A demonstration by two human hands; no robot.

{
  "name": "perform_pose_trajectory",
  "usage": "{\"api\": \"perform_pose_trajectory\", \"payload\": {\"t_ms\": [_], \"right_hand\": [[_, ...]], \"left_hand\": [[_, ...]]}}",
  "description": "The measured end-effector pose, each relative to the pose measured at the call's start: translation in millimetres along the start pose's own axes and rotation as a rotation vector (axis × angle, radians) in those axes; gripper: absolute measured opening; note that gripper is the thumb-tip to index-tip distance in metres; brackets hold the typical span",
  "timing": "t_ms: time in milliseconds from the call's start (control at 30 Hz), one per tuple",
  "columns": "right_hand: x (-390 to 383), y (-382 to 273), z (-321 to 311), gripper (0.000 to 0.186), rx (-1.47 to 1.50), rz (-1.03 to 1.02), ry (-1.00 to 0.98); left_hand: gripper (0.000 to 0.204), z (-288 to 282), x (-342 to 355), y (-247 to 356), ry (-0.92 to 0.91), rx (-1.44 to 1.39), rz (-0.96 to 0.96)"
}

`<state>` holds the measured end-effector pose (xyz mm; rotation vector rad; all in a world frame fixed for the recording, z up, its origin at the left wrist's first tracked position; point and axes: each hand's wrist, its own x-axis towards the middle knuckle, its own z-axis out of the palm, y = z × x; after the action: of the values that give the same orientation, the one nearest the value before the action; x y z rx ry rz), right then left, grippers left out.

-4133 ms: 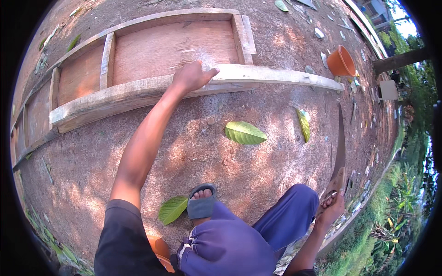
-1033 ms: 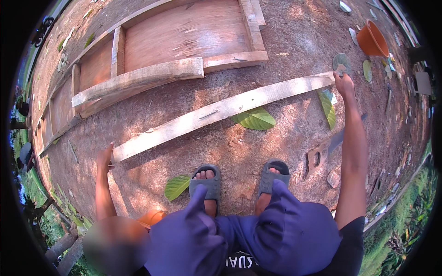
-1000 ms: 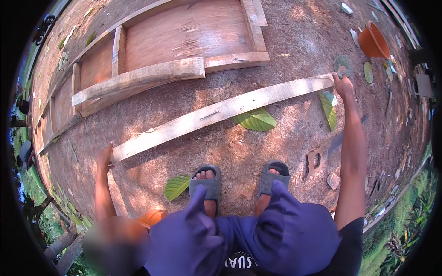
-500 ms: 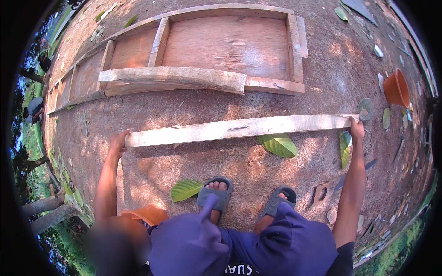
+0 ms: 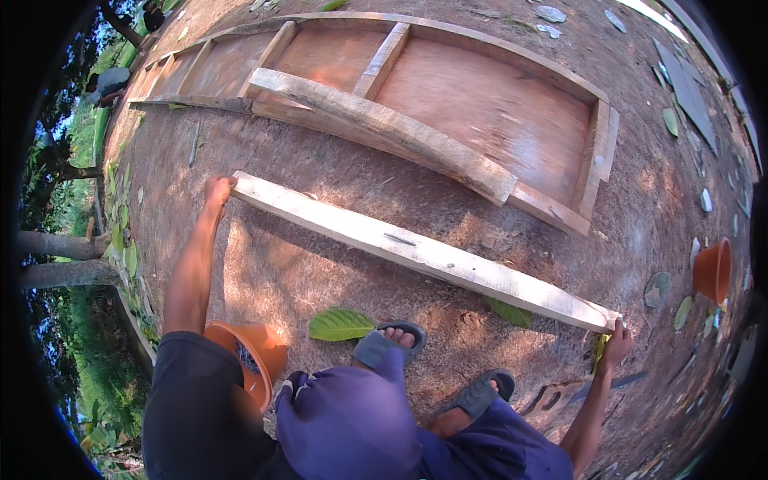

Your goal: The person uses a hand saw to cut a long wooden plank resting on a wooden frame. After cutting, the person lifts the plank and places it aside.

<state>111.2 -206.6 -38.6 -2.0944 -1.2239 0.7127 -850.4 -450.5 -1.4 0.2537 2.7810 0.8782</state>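
Observation:
I hold a long pale wooden plank [image 5: 480,270] by its two ends, above the dirt ground. My left hand [image 5: 218,190] is closed round its far left end, and my right hand [image 5: 618,346] grips the near right end. A dark, slender nail-like piece [image 5: 400,239] lies on the plank's upper face around the middle. Beyond the plank is a long wooden frame [image 5: 596,152] with crosspieces and a reddish-brown panel inside. Along the frame's near side rests a loose thick board [image 5: 384,132], clear of both hands.
By my left arm stands an orange bucket [image 5: 268,352] with dark small contents. A handsaw [image 5: 552,396] lies beside my right forearm. Another orange bucket [image 5: 712,272] is at the right. Large leaves [image 5: 340,325] lie near my sandals. A person [image 5: 112,80] is at the far left.
The whole view has turned, so plank and frame now slant down to the right. Both hands still hold the plank's ends. More of the near bucket and the saw shows.

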Motion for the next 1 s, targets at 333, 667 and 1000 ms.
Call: {"api": "perform_pose_trajectory", "payload": {"t_ms": [333,667,1000], "right_hand": [[-14,26,0,0.019,0.167,-0.083,-0.052],[-21,-20,17,0.031,-0.403,-0.409,-0.138],[-40,-28,24,0.034,-0.542,-0.465,-0.068]], "left_hand": [[0.027,-2,31,-24,-0.097,-0.434,-0.059],[0.058,68,14,81,-0.039,0.204,0.465],[0.057,95,-66,249,-0.572,0.5,0.922]]}}
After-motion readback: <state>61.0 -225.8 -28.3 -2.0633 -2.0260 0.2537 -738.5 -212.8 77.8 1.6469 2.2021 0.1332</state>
